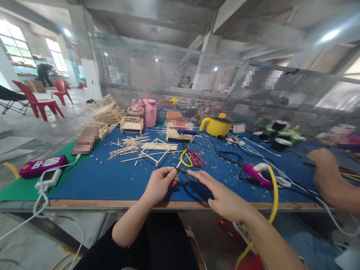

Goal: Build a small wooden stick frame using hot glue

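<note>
My left hand point(161, 184) is closed in a pinch on a thin wooden stick point(179, 163); its pale end rises above the fingertips. Close beside it, my right hand point(229, 200) reaches in with its forefinger stretched along a dark scissor-like cutting tool point(183, 172), whose jaws meet the stick near the left fingertips. Dark curved handles run under the right palm and are partly hidden. Just beyond lies a pair of scissors point(191, 159) with yellow and red handles. Loose wooden sticks point(126, 147) and a stick frame point(156, 152) lie on the blue mat point(104, 183).
Small wooden stick models point(132, 125) stand at the back. A glue gun point(187, 132) rests on one, near a yellow pot point(216, 125). Purple power strips point(257, 175) with cables lie left and right. Another person's hand point(323, 165) is at far right.
</note>
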Action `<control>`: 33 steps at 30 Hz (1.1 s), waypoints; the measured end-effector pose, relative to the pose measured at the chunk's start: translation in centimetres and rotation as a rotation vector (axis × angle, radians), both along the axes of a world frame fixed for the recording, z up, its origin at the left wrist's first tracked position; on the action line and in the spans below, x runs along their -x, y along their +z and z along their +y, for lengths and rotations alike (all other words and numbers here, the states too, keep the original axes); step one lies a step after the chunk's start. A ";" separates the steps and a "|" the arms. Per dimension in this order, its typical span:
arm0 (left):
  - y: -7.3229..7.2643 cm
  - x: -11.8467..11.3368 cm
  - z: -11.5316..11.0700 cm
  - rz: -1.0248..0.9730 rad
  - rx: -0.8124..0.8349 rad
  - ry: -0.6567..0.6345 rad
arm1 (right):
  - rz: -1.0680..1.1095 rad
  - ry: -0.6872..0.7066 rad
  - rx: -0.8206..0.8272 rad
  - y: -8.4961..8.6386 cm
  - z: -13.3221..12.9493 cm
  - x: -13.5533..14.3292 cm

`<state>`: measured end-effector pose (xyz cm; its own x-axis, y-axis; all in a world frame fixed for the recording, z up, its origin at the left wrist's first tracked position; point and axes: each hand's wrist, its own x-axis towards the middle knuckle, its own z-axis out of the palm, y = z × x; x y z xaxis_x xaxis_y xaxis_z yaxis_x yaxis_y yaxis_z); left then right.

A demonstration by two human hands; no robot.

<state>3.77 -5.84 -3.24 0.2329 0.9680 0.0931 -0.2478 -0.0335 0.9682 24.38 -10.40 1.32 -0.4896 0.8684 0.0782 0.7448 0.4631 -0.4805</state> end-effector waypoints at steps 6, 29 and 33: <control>-0.1 0.0 0.0 0.051 -0.028 -0.009 | 0.002 -0.001 -0.013 0.0 0.1 0.2; -0.6 -0.3 -0.5 0.177 -0.106 -0.061 | -0.104 -0.268 -0.062 -2.1 1.2 0.9; -1.0 -0.1 -0.2 0.232 -0.133 -0.092 | -0.083 -0.207 -0.038 -1.8 1.2 0.6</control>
